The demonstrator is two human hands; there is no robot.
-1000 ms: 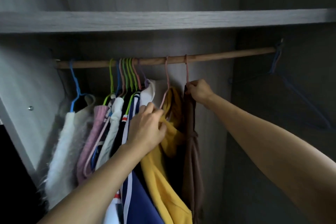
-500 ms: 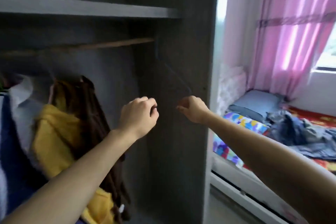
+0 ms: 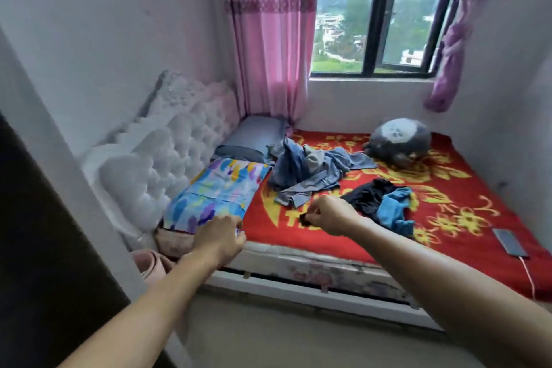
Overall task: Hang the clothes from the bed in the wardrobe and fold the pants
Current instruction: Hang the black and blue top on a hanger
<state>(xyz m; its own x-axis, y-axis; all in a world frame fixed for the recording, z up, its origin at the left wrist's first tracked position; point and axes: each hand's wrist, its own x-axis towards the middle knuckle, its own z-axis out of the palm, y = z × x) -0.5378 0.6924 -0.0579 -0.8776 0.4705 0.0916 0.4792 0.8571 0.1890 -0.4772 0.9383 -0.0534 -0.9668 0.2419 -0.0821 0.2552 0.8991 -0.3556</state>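
Observation:
The bed (image 3: 466, 185) has a red blanket with yellow flowers. A heap of blue-grey clothes (image 3: 310, 173) lies near the pillows. A smaller heap of black and bright blue garments (image 3: 385, 203) lies closer to the front edge. My right hand (image 3: 331, 215) hovers over the blanket between the two heaps and pinches a small dark thing (image 3: 304, 219); what it is I cannot tell. My left hand (image 3: 221, 237) hangs in front of the bed's near corner, fingers loosely curled, holding nothing.
The wardrobe's side panel (image 3: 44, 248) fills the left edge. A colourful pillow (image 3: 221, 191), a grey pillow (image 3: 254, 134) and a white tufted headboard (image 3: 167, 158) stand at the bed's head. A grey plush toy (image 3: 400, 140) and a phone (image 3: 509, 242) on a cable lie on the blanket.
My view has swung right from the wardrobe rail to the bed. Both hands have left the hung hangers and clothes and now reach toward the bed.

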